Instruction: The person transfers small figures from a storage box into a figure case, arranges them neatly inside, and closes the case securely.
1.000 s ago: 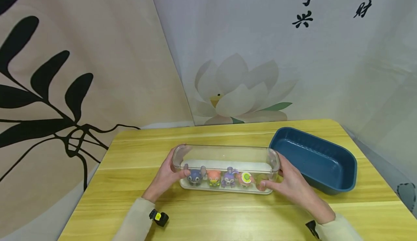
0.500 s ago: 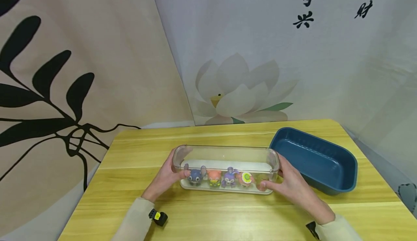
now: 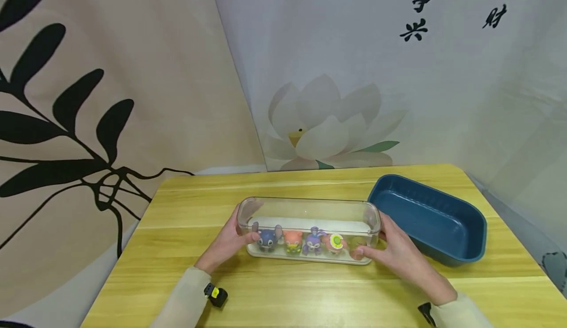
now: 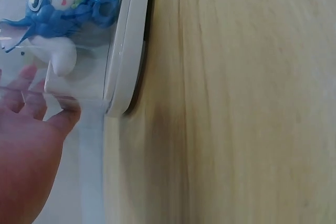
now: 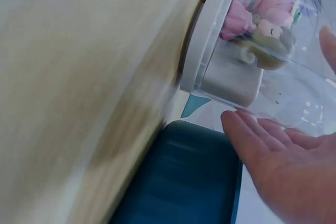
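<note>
A clear display case [image 3: 310, 211] with a pale base lies lengthwise across the middle of the table. Inside stand several small toy figures in a row: a blue figure [image 3: 267, 240], an orange-pink figure [image 3: 293, 241], a purple figure [image 3: 312, 242] and a pink figure with a yellow-green disc [image 3: 335, 244]. An olive-brown figure [image 5: 272, 51] at the right end is partly covered by the right thumb in the head view. My left hand [image 3: 227, 244] grips the case's left end, thumb at the front. Its right end is held by my right hand [image 3: 402, 255], thumb also in front.
A dark blue rectangular tub [image 3: 429, 214] stands open-topped at the right, close behind the right hand. The wooden table [image 3: 283, 298] ends at a printed cloth backdrop [image 3: 336, 47]. Cameras are strapped at both wrists.
The head view has shifted slightly. Both hands stay on the ends of the display case, and neither the case nor the tub has visibly moved on the table.
</note>
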`<state>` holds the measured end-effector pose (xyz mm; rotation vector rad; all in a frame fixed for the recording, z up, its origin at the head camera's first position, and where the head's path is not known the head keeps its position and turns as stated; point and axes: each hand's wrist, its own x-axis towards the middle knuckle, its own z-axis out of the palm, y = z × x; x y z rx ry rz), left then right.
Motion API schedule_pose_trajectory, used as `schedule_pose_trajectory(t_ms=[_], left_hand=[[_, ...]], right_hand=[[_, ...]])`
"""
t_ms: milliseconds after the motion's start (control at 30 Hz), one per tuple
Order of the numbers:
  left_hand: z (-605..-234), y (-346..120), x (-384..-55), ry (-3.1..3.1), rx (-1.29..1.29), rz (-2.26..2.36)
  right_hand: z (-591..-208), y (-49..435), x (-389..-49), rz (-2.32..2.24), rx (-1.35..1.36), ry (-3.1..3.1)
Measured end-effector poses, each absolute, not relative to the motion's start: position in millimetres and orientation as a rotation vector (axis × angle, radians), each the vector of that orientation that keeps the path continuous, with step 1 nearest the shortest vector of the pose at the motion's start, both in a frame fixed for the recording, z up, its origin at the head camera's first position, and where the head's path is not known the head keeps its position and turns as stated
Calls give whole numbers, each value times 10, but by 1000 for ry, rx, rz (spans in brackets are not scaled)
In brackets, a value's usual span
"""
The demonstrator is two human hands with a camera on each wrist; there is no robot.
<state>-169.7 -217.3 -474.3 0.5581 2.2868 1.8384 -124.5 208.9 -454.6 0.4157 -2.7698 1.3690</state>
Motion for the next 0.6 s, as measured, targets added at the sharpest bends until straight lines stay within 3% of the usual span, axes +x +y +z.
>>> schedule_pose_trajectory(t_ms=[233, 600], left_hand=[[-4691, -2144, -1670, 2427, 465, 1658], [-4620, -2314, -1463, 2847, 582, 1366]], right_hand=[[-4510, 2135, -1245, 1282, 380, -2817], [-4365, 2352, -1093, 1044, 462, -2708]])
